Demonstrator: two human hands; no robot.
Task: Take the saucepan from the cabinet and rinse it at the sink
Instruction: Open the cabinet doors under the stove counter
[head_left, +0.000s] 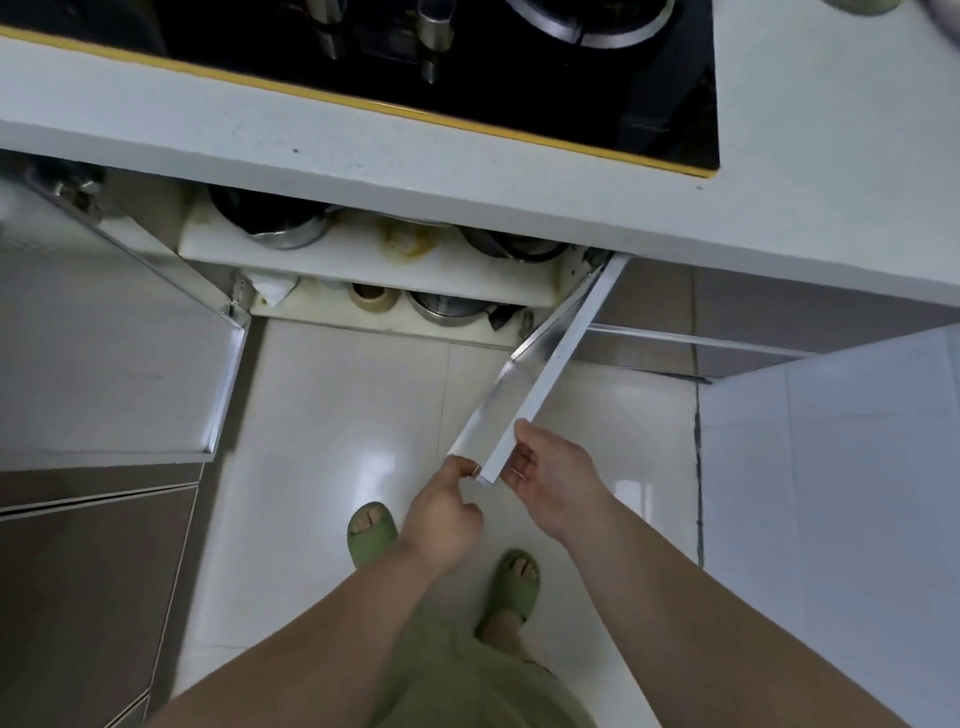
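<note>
The cabinet under the stove stands with both doors swung out. On its lower shelf sits a steel saucepan (445, 307) with a dark handle stub on its right, mostly hidden by the shelf above. My left hand (444, 517) pinches the free corner of the right cabinet door (540, 374) from the inner side. Just right of that same door end, my right hand (553, 475) is spread, its thumb touching the outer face. Both hands are well in front of the shelves.
The upper shelf (358, 249) holds a dark pot (270, 221) at the left and another pot (511, 244) at the right. A tape roll (371, 297) lies on the lower shelf. The left door (119, 332) is wide open. The worktop (415, 171) and the hob (467, 62) overhang the cabinet.
</note>
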